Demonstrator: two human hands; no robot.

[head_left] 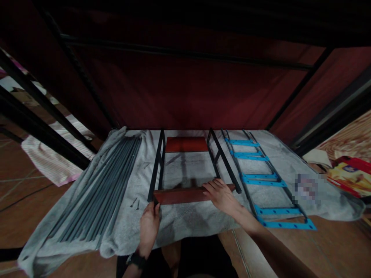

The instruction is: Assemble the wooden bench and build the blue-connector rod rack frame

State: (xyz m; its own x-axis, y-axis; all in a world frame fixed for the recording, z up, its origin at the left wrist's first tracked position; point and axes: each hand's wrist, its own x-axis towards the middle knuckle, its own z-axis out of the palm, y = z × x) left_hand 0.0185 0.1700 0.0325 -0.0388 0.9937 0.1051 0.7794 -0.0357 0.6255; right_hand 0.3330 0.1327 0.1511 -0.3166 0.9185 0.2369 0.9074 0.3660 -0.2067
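Observation:
A small frame with two black metal sides (158, 166) lies on a grey towel in front of me. A reddish-brown wooden board (179, 196) spans its near end. Another wooden board (187, 144) spans the far end. My left hand (150, 222), a dark band on its wrist, is closed at the near board's left end; its fingertips are partly hidden at the corner. Over the right part of that same board, my right hand (220, 194) bends its fingers across the top edge and grips it. Several loose screws (135, 203) rest left of the frame.
Many grey metal rods (101, 189) lie side by side on the towel (179, 224) at left. Dark rods with blue perforated crosspieces (263, 181) lie at right. Behind stands a dark red panel (188, 92) with black bars. A red and yellow package (348, 175) is far right.

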